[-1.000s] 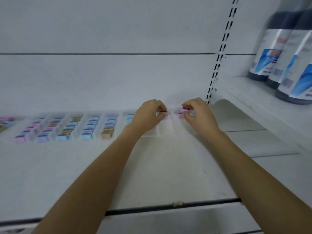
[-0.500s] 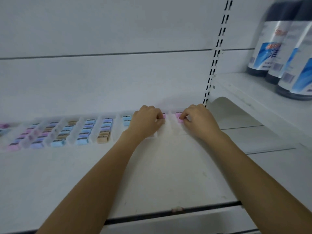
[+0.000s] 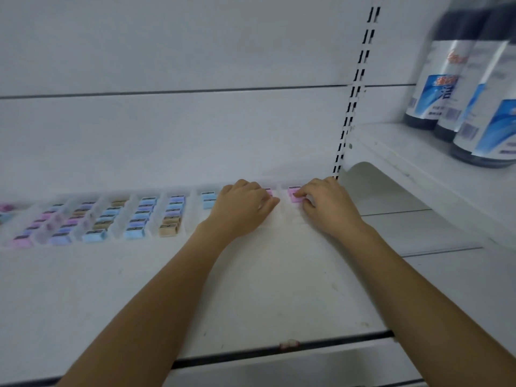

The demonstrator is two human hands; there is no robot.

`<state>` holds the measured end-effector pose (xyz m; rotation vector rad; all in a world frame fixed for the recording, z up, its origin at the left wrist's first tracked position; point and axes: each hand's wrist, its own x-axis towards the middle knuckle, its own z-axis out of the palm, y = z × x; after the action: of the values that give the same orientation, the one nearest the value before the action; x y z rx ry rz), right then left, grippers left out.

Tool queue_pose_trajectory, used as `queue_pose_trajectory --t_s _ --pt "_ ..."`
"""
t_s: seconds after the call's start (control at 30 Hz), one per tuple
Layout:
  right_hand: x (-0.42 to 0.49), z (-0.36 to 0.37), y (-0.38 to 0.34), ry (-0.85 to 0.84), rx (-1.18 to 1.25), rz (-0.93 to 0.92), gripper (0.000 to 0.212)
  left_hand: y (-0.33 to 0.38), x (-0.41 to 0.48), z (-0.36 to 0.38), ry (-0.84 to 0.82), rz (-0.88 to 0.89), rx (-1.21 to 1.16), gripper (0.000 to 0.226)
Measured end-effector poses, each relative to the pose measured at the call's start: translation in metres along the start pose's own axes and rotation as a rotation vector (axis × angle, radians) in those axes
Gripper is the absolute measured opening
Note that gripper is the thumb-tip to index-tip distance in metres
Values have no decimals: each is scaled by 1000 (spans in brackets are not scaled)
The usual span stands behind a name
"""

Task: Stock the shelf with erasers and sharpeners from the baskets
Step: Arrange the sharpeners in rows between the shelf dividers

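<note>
Small pastel sharpeners (image 3: 170,216), pink, blue, purple and tan, lie in rows between clear dividers at the back of the white shelf (image 3: 279,289). My left hand (image 3: 243,208) rests at the right end of the rows, fingers curled over a pink sharpener (image 3: 269,191) of which only an edge shows. Just to its right, my right hand (image 3: 328,203) pinches another pink sharpener (image 3: 293,194) with its fingertips, down in the last lane. Two blue sharpeners (image 3: 208,199) lie in the lane left of my left hand. No basket is in view.
A slotted metal upright (image 3: 353,107) stands just right of my right hand. Beyond it a higher white shelf (image 3: 405,163) carries dark bottles (image 3: 458,88) with blue and white labels. The shelf's front edge has a dark strip (image 3: 279,350).
Both hands have lowered from slightly above the lanes down onto the shelf, bringing the pink sharpeners into the rightmost lanes. The view has shifted a little.
</note>
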<state>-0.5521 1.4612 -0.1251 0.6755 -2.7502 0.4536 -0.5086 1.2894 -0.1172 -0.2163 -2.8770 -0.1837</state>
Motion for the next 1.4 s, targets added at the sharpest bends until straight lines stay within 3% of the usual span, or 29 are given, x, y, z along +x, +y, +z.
queue_pose_trajectory --t_s 0.37,0.5,0.53,0.63,0.73,0.97,1.13,1.4 --pt "-1 3 0 17 23 -12 30 0 0 8 20 28 77 42" --pt "1 3 1 55 40 -16 29 -2 -2 7 68 46 86 78" --pt "1 1 1 98 63 -17 29 -3 -2 5 87 51 77 77" --pt "0 -3 -2 217 163 -25 26 -5 0 -4 127 24 45 44" --pt "-2 -6 -10 249 243 -67 26 -8 2 -18 149 16 66 35" --pt "-5 -17 -62 20 182 -356 26 -51 -26 -86 106 39 237 37" --pt "-16 -17 -147 -143 113 -529 28 -99 -86 -132 12 -43 295 36" --pt "-54 -11 -287 -391 117 -649 24 -176 -206 -195 -107 -128 213 29"
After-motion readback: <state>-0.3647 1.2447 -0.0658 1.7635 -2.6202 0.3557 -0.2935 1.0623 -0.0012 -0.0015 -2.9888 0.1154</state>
